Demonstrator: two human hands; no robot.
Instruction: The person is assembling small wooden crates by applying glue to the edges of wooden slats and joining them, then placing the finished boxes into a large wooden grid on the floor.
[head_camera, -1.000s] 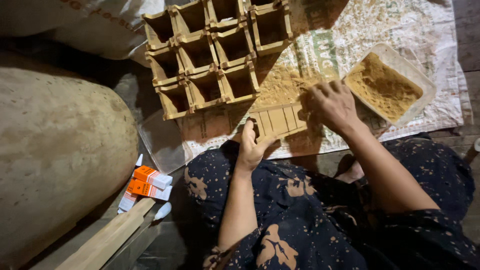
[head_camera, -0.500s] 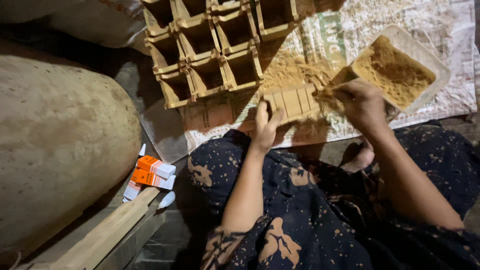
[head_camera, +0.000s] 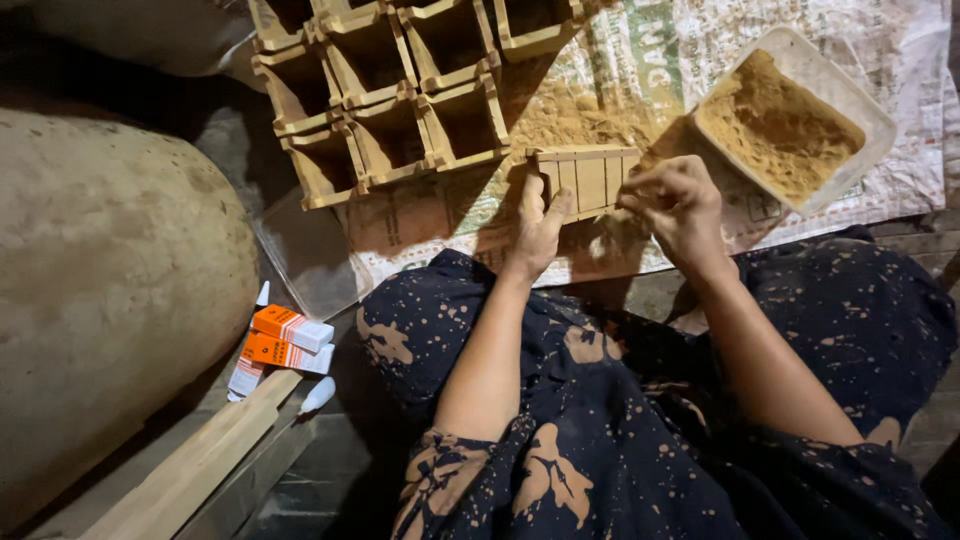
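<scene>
Step in hand: filling, I'd judge. The person sits low over a small slatted wooden mould (head_camera: 588, 180) at centre frame, and it looks mid-way through being packed with the tan powder.
Left hand: the left hand (head_camera: 538, 222) lies against the near left end of the mould, fingers fairly flat, thumb out along its edge, steadying more than gripping.
Right hand: the right hand (head_camera: 680, 205) is curled narrow at the mould's right end, fingertips pinched together. Whether they hold a pinch of powder I cannot tell.
Where the mould is: on the printed woven sack (head_camera: 720, 60) spread on the floor, just below the loose heap of powder (head_camera: 570, 118) and touching both hands.
Next move, as I judge it: powder must come from the heap or from the pale plastic tub (head_camera: 860, 100) at upper right; the left hand needs to keep the mould from sliding.
Close by: a block of joined open wooden cells (head_camera: 400, 90) fills the upper left of centre, its near edge just beside the mould.
In the way: that block crowds the mould's left side, and the tub sits near the right wrist, so a wide sweep could tip it.
Further off: a big rounded sack (head_camera: 100, 300) at left, orange and white cartons (head_camera: 285, 340) and a wooden lath (head_camera: 190, 470) at lower left, well apart from the work.
</scene>
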